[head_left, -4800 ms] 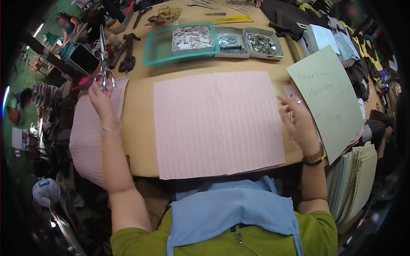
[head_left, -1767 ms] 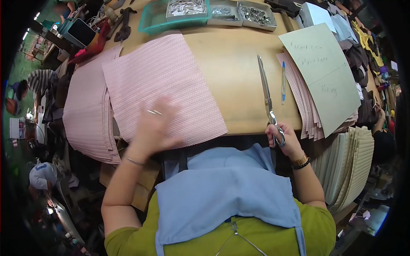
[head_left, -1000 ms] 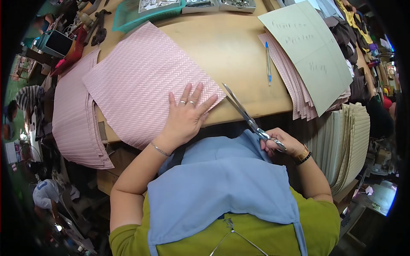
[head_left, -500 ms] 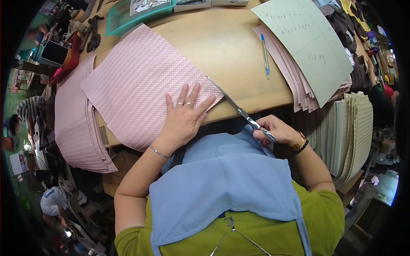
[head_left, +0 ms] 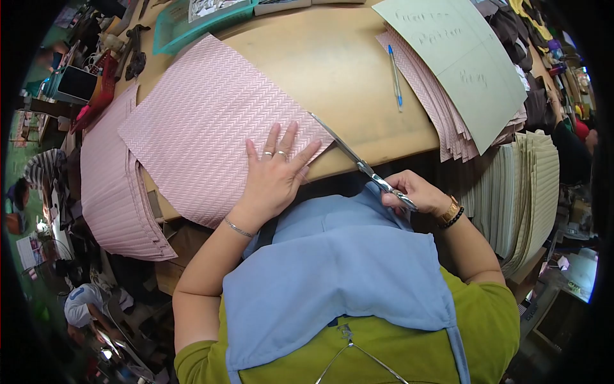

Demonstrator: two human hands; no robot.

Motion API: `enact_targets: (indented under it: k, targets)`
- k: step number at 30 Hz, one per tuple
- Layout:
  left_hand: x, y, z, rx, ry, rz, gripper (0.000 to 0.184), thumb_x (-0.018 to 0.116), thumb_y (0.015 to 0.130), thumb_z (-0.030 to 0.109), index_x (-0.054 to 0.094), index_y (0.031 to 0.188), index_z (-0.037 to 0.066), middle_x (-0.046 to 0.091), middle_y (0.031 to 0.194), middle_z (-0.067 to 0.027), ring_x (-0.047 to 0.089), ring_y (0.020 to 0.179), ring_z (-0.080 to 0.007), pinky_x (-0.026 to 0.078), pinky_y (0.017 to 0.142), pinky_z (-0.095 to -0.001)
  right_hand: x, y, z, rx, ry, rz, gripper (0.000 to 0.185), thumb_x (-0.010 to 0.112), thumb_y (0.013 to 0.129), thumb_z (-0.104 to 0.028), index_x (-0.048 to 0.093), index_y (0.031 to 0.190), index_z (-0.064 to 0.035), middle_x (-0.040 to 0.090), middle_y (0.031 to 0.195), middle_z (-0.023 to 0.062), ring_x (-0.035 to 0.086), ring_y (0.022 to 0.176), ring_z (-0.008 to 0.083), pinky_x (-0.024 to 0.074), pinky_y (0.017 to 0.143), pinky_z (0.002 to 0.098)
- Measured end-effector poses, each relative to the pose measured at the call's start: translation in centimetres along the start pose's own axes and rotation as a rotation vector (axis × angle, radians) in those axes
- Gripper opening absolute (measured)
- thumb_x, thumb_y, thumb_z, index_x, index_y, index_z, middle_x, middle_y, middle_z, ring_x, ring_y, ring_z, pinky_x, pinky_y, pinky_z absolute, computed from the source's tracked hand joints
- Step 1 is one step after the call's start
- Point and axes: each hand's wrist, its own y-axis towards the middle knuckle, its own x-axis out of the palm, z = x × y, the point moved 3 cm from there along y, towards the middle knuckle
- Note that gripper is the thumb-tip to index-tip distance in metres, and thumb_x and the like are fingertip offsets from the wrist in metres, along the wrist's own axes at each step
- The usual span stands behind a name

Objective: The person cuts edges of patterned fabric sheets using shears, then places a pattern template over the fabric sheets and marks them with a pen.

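Observation:
A pink sheet with a woven herringbone pattern [head_left: 204, 121] lies on the wooden table, its lower right corner near the table's front edge. My left hand [head_left: 275, 169] rests flat on it with the fingers spread. In my right hand [head_left: 412, 192] is a pair of metal scissors [head_left: 361, 165], gripped by the handles. The blades point up and left and lie along the sheet's right edge, close to that corner. Whether the blades are parted is hard to see.
Stacked pink sheets [head_left: 112, 185] hang over the table's left edge. At right, a pale green card with handwriting [head_left: 470, 70] covers more pink sheets [head_left: 416, 83], beside a blue pen [head_left: 395, 80]. A teal tray [head_left: 169, 33] stands at the back. Pale layered sheets [head_left: 511, 198] stand at lower right.
The view has shifted slightly. My hands, the scissors and the pink sheet keep nearly the same places. At lower left, a person in a white shirt has shifted a little.

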Motion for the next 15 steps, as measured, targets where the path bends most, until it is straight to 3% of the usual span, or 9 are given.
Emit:
enact_targets:
  k: [15]
  targets:
    - [-0.09, 0.00, -0.03, 0.001, -0.003, 0.003, 0.048, 0.047, 0.098, 0.029, 0.042, 0.145, 0.035, 0.023, 0.158, -0.0123, 0.019, 0.145, -0.0401, 0.010, 0.106, -0.0743, 0.26, -0.03, -0.45, 0.034, -0.048, 0.042, 0.035, 0.075, 0.086, -0.033, 0.059, 0.071, -0.0061, 0.052, 0.061, -0.0044, 0.050, 0.054, 0.0036, 0.0427, 0.051, 0.0206]
